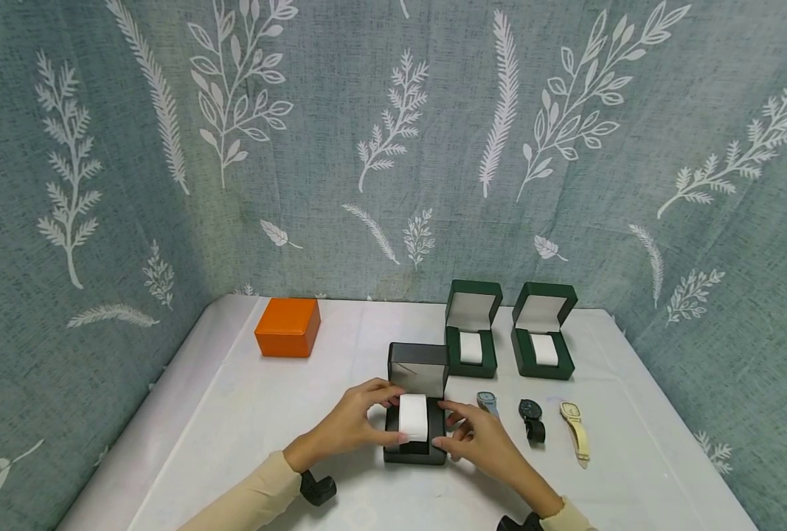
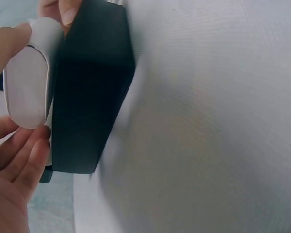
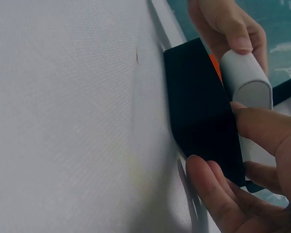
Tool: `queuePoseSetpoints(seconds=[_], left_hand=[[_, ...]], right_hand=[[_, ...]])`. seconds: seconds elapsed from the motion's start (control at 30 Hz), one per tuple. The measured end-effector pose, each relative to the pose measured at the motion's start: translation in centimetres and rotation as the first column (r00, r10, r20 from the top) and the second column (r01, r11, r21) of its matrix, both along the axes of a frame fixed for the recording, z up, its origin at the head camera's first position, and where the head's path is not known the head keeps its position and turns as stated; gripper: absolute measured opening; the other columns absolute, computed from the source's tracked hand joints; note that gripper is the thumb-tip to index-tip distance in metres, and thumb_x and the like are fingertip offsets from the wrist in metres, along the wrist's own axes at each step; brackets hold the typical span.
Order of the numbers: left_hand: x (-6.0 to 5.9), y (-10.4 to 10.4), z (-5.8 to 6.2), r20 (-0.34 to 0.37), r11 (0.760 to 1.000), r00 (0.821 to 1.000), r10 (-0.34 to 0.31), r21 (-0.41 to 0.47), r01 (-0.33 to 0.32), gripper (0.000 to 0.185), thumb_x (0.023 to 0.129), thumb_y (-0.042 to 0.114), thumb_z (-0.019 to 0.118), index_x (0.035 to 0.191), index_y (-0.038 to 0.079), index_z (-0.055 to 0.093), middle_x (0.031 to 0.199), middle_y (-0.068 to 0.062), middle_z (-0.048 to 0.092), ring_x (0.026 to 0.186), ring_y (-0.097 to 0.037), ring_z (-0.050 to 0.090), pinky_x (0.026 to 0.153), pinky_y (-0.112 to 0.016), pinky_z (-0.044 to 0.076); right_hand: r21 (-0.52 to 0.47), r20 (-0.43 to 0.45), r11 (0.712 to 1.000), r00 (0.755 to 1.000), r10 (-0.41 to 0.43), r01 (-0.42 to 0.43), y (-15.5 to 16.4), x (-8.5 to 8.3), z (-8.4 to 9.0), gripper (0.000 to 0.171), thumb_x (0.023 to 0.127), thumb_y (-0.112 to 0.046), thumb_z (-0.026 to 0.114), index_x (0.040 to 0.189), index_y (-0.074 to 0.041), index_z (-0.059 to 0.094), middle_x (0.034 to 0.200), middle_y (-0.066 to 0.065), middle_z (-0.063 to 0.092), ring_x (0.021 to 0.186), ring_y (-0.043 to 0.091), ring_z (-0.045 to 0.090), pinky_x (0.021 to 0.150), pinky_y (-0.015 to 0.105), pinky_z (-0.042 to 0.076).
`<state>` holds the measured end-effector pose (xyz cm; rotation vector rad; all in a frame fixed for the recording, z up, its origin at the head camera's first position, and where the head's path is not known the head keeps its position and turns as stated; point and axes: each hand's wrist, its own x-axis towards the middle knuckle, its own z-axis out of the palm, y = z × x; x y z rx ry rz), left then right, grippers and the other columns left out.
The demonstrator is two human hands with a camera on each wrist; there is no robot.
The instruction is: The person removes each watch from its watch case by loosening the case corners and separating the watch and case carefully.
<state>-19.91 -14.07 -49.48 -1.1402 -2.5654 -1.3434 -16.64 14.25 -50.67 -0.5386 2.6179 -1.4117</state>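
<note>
A white watch cushion (image 1: 414, 417) is pinched between the thumb and fingers of my left hand (image 1: 352, 419). In the left wrist view the cushion (image 2: 26, 90) stands above the rim of the black watch box (image 2: 94, 92). The box (image 1: 415, 456) sits upright on the table with its lid raised at the back. My right hand (image 1: 482, 441) grips the box's right side. In the right wrist view its thumb (image 3: 262, 127) lies at the upper edge and other fingers rest along the wall. The inside of the box is partly hidden by the cushion and hands.
Two open green watch boxes (image 1: 471, 369) (image 1: 544, 370) with white cushions stand at the back right. A closed orange box (image 1: 288, 328) is at the back left. To the right lie a blue watch (image 1: 487, 402), partly hidden, a black watch (image 1: 532, 420) and a gold watch (image 1: 575, 432).
</note>
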Motion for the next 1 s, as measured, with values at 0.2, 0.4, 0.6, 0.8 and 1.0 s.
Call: queuePoseSetpoints(seconds=[0.2, 0.4, 0.6, 0.8, 1.0], left_hand=[[0.03, 0.32, -0.25, -0.001, 0.997, 1.0, 0.028, -0.069, -0.028, 0.069, 0.082, 0.048, 0.086, 0.136, 0.011, 0.067, 0.124, 0.005, 0.06, 0.108, -0.011, 0.061, 0.093, -0.038, 0.056], [0.05, 0.61, -0.24, -0.044, 0.993, 0.997, 0.056, -0.104, -0.06, 0.07, 0.082, 0.051, 0.085, 0.135, 0.009, 0.068, 0.125, 0.001, 0.061, 0.108, -0.012, 0.06, 0.094, -0.037, 0.055], [-0.02, 0.81, -0.32, -0.04, 0.99, 0.997, 0.061, -0.124, -0.066, 0.072, 0.082, 0.052, 0.084, 0.137, 0.008, 0.066, 0.132, -0.002, 0.061, 0.114, -0.015, 0.059, 0.097, -0.038, 0.054], [-0.02, 0.94, -0.12, -0.021, 0.988, 0.997, 0.072, -0.137, -0.074, 0.073, 0.083, 0.052, 0.083, 0.139, 0.008, 0.065, 0.136, -0.005, 0.06, 0.119, -0.018, 0.058, 0.099, -0.041, 0.053], [0.04, 1.02, -0.14, -0.031, 0.983, 0.997, 0.069, -0.167, -0.073, 0.072, 0.083, 0.049, 0.085, 0.14, 0.009, 0.064, 0.135, -0.004, 0.06, 0.118, -0.016, 0.057, 0.099, -0.039, 0.053]], right_hand=[[0.012, -0.016, 1.0, 1.0, 0.002, -0.002, 0.01, 0.0, -0.06, 0.064, 0.087, -0.034, 0.084, 0.142, -0.009, 0.061, 0.106, 0.005, 0.066, 0.08, 0.009, 0.067, 0.066, 0.026, 0.056], [0.021, -0.016, 1.0, 1.0, 0.007, -0.006, 0.02, 0.04, -0.06, 0.065, 0.088, -0.035, 0.083, 0.143, -0.01, 0.061, 0.107, 0.004, 0.067, 0.079, 0.009, 0.067, 0.066, 0.026, 0.056], [0.021, -0.016, 1.0, 1.0, 0.011, -0.01, -0.01, 0.22, 0.11, 0.064, 0.089, -0.035, 0.083, 0.143, -0.009, 0.06, 0.107, 0.005, 0.067, 0.079, 0.008, 0.067, 0.066, 0.025, 0.056], [0.027, -0.027, 1.0, 1.0, 0.009, -0.009, -0.05, 0.19, 0.1, 0.064, 0.089, -0.035, 0.082, 0.143, -0.009, 0.06, 0.106, 0.004, 0.067, 0.078, 0.008, 0.067, 0.066, 0.025, 0.056], [0.033, -0.026, 0.999, 1.0, 0.008, -0.007, 0.01, 0.21, 0.03, 0.064, 0.089, -0.036, 0.082, 0.143, -0.01, 0.06, 0.106, 0.003, 0.067, 0.078, 0.007, 0.067, 0.067, 0.025, 0.056]])
